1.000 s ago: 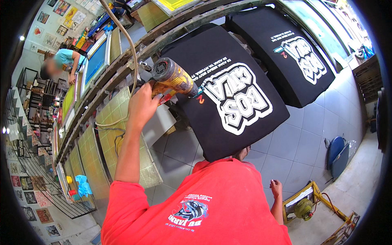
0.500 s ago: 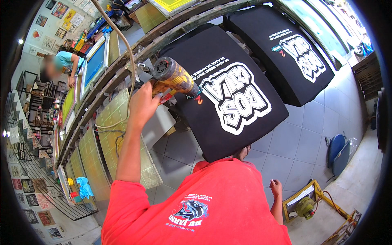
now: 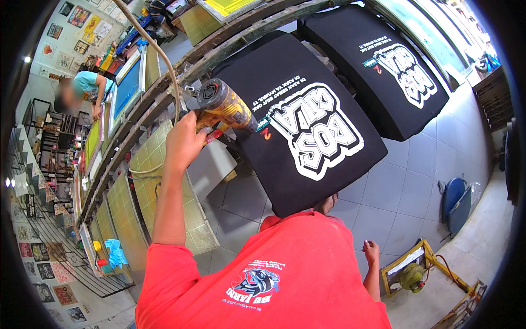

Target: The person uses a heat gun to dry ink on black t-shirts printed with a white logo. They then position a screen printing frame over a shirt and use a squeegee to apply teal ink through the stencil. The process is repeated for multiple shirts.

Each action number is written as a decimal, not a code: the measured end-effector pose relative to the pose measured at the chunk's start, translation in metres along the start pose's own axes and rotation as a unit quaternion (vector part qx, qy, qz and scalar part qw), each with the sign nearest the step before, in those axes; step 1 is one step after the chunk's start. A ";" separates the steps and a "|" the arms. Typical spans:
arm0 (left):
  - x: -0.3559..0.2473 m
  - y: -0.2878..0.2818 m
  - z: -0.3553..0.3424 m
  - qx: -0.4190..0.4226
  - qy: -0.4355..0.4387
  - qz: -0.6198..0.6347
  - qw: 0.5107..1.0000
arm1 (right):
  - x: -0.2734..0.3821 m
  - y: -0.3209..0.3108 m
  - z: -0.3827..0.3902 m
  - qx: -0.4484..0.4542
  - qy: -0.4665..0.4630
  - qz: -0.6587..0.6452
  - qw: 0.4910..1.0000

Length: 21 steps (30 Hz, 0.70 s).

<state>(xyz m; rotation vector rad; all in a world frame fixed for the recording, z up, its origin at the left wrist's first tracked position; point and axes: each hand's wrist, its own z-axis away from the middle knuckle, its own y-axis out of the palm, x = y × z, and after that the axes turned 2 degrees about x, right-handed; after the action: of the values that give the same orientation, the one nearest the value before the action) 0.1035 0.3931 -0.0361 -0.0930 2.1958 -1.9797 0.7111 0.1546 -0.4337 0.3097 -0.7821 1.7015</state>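
Observation:
My left hand (image 3: 185,140) is closed round the handle of a yellow-and-black heat gun (image 3: 228,106). Its nozzle points right and down at the left edge of a black T-shirt (image 3: 255,66) stretched over a flat board. The shirt carries a big white letter print, with a small teal and orange mark close to the nozzle. Down by my right side hangs my right hand (image 3: 371,251), its fingers loosely bent and apart, with nothing visible in it.
Beyond it lies a second black printed T-shirt (image 3: 334,33) on its own board. A long dark rail (image 3: 159,90) curves along the left, with yellowish boards (image 3: 148,159) beside it. At far left another person (image 3: 90,82) leans over frames. A yellow metal frame (image 3: 433,257) stands lower right.
My left hand has drawn the heat gun slightly left, uncovering more of the teal mark on the shirt. My right hand stays where it was.

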 end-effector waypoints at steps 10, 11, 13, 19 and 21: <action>-0.009 0.003 -0.004 -0.011 0.008 0.012 1.000 | -0.001 -0.002 -0.004 0.003 -0.015 -0.010 1.000; -0.010 0.003 -0.005 -0.012 0.012 0.011 1.000 | -0.002 -0.002 -0.005 0.001 -0.010 -0.014 1.000; -0.013 0.002 -0.007 -0.015 0.018 0.009 1.000 | -0.005 -0.003 -0.006 -0.001 -0.007 -0.022 1.000; -0.024 0.003 -0.013 0.015 -0.005 0.021 1.000 | -0.004 -0.002 0.000 0.002 -0.002 -0.001 1.000; -0.024 0.006 -0.015 0.010 -0.004 0.022 1.000 | -0.002 0.000 0.004 -0.004 -0.003 -0.001 1.000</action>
<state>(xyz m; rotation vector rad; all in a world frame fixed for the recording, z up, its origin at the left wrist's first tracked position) 0.1248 0.4121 -0.0383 -0.0493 2.1546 -1.9730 0.7106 0.1502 -0.4320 0.3102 -0.7934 1.6962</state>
